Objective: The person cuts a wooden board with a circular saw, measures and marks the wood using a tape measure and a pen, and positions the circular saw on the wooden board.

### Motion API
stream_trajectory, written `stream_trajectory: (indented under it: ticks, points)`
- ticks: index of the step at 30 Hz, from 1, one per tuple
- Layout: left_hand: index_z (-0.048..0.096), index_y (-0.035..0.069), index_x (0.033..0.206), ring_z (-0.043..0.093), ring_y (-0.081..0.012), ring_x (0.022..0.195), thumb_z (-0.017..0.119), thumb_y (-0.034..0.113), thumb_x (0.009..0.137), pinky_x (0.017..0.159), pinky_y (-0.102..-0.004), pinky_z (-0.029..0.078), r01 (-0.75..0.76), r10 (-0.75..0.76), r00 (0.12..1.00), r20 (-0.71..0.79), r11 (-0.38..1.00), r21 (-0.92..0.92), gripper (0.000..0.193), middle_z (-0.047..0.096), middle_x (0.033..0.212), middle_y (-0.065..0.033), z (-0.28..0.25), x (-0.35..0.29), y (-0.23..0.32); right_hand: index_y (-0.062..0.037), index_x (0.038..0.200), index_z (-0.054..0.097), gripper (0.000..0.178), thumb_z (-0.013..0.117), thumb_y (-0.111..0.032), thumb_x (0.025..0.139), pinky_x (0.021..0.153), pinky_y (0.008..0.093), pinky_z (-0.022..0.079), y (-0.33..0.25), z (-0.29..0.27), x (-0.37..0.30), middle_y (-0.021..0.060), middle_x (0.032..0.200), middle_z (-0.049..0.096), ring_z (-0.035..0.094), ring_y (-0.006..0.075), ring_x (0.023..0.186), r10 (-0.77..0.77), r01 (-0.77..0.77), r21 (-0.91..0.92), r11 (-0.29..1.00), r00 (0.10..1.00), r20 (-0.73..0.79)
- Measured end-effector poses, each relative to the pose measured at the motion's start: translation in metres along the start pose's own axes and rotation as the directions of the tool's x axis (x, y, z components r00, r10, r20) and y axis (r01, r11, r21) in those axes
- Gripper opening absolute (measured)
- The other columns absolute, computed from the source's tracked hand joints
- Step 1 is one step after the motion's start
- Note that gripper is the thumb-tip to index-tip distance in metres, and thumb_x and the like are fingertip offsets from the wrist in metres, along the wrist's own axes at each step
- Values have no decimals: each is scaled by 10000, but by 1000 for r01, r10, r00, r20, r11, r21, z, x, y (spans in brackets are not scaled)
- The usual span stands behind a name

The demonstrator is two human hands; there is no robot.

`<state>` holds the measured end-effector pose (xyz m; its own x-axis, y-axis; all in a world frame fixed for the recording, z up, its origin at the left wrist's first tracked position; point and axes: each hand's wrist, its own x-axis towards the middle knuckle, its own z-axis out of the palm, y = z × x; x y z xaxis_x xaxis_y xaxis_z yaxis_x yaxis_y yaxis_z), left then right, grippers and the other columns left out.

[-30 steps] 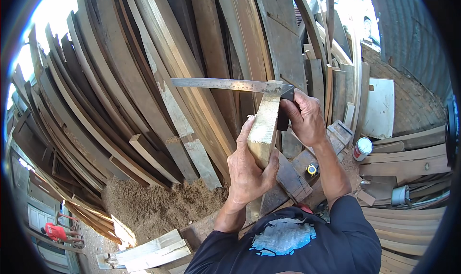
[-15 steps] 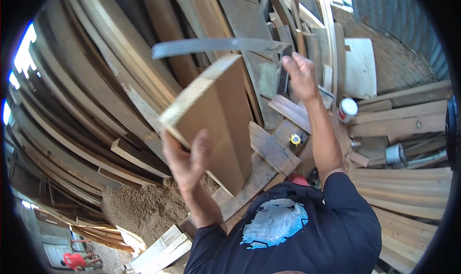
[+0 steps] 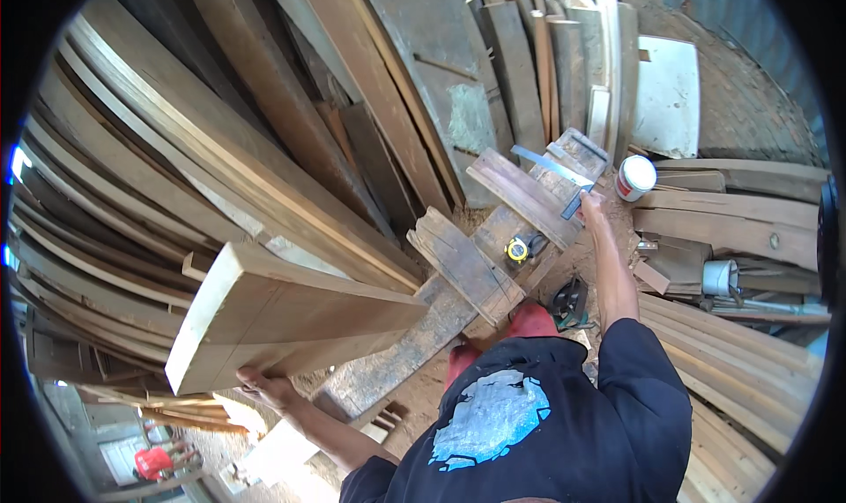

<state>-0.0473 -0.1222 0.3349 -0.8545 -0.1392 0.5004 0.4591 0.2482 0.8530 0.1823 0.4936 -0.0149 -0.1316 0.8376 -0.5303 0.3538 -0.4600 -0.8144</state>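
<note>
While the left hand (image 3: 269,390) has its fingers bent at the lower edge of a thick wooden plank (image 3: 295,314), partly hidden by the wood, the right hand (image 3: 592,207) is curled closed around the stock of a try square (image 3: 553,166). The plank slants up and outward from the left hand, its inner end over the worktop (image 3: 374,371); whether the two touch, I cannot tell. The square's blade points away and leftward from the right hand. Between the hands, nearer the right one, a yellow-and-black tape measure (image 3: 516,250) lies on the worktop. Just beyond the right hand stands a white-topped tub (image 3: 636,177) with red on its side; whether the white is a lid or contents is unclear. Farther right of that hand sits a grey cylindrical container (image 3: 720,278), its inside too small to make out.
</note>
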Motion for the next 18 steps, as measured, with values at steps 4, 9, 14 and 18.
stream_trajectory:
  ticks: [4,9,14,18]
  points:
    - [426,-20,1424,529,-306,1215,535,743,920,1007,-462,485,-33,30,996,-82,999,-36,921,491,1376,-200,19,-19,3,-64,927,633,152,606,-211,952,603,379,527,47,-21,89,67,800,617,596,196,688,88,-88,-13,996,996,-36]
    - [562,5,1040,575,-253,949,544,617,972,828,-407,505,-63,87,969,-230,992,110,617,592,1066,-152,10,-41,4,-49,1001,633,191,613,-236,965,566,367,541,79,-17,144,103,811,639,640,229,684,64,-56,102,993,995,-74]
    - [591,10,1040,636,-201,874,653,522,948,750,-323,534,-100,105,984,-146,994,41,523,631,1017,-114,41,-38,13,-11,1133,726,374,675,-313,919,698,426,548,44,-59,209,133,952,740,690,262,821,-281,297,-721,625,948,148]
    - [609,2,1067,678,-185,853,740,496,908,716,-286,554,-143,143,990,4,989,47,535,645,1007,-93,44,-34,49,18,1328,596,501,662,-310,954,977,394,489,43,20,125,182,1205,663,629,246,1135,-449,631,-552,545,776,444]
